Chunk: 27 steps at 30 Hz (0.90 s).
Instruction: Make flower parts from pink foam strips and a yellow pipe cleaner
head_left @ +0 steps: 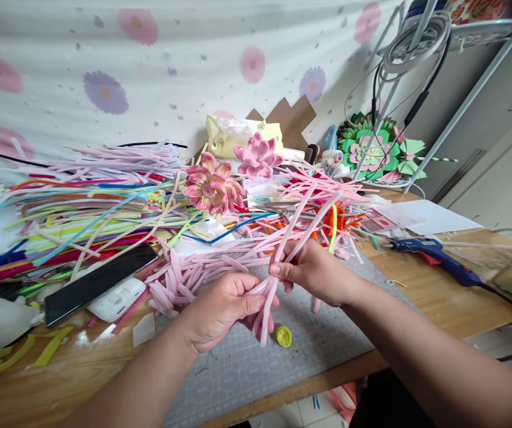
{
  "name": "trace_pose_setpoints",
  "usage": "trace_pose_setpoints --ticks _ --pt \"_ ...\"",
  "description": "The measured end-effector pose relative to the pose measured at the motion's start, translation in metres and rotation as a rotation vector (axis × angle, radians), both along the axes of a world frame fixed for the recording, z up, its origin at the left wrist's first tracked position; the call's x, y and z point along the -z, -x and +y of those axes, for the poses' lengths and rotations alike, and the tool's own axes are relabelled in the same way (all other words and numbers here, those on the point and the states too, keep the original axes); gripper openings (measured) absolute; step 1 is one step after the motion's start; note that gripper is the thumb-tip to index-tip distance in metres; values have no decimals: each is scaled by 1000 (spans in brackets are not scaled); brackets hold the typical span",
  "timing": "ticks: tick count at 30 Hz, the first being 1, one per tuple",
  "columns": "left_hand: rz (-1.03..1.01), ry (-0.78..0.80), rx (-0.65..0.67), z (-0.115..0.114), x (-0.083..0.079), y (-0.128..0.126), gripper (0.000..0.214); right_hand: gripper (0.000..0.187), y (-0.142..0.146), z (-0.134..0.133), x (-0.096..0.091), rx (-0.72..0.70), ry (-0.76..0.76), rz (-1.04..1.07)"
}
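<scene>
Pale pink pipe cleaners [298, 217] run between my two hands, crossing each other where the fingers meet. My left hand [233, 306] is closed, pinching their lower ends between thumb and fingers. Just above it, my right hand [312, 270] grips the same strands, whose long ends stick up past the fingers. Both hands hover over a grey cutting mat [229, 380]. A small yellow coil [283, 336] lies on the mat below them. To the left of my hands is a heap of short, folded pink pipe cleaners [178, 282].
Bundles of coloured pipe cleaners [91, 214] cover the left. Two pink craft flowers [214, 184] stand at the back. A black phone [100, 282] lies beside a white case [117, 298]. A blue glue gun [438, 255] rests right, below a metal rack [465, 65].
</scene>
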<state>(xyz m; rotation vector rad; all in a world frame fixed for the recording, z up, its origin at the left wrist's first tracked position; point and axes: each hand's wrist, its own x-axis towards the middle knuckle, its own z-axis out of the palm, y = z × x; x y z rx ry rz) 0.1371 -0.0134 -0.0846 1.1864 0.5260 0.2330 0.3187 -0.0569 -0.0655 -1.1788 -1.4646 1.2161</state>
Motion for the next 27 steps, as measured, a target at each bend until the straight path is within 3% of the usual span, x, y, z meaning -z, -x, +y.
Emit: trace_pose_setpoints --ticks 3,6,9,11,14,18,21,27 --pt "-19 -43 69 3 -3 3 27 35 -3 -2 -3 -1 8 -8" --pt "-55 -196 113 7 -10 7 36 32 0 -3 -4 -19 -20 -24" --pt "25 -447 -14 9 -12 7 30 27 7 -3 -1 38 -90 -81" --pt "125 -535 -131 7 -9 5 21 22 12 -2 1 73 -117 -113" --pt "146 -402 -187 1 -1 1 17 23 17 0 3 58 -101 -115" --pt "90 -223 -104 -4 1 -1 15 33 15 -1 -2 41 -40 -56" --pt "120 -214 -26 -1 -6 2 16 37 14 -2 -3 17 10 -15" --pt "199 -350 72 4 -11 5 17 38 16 1 7 -21 26 81"
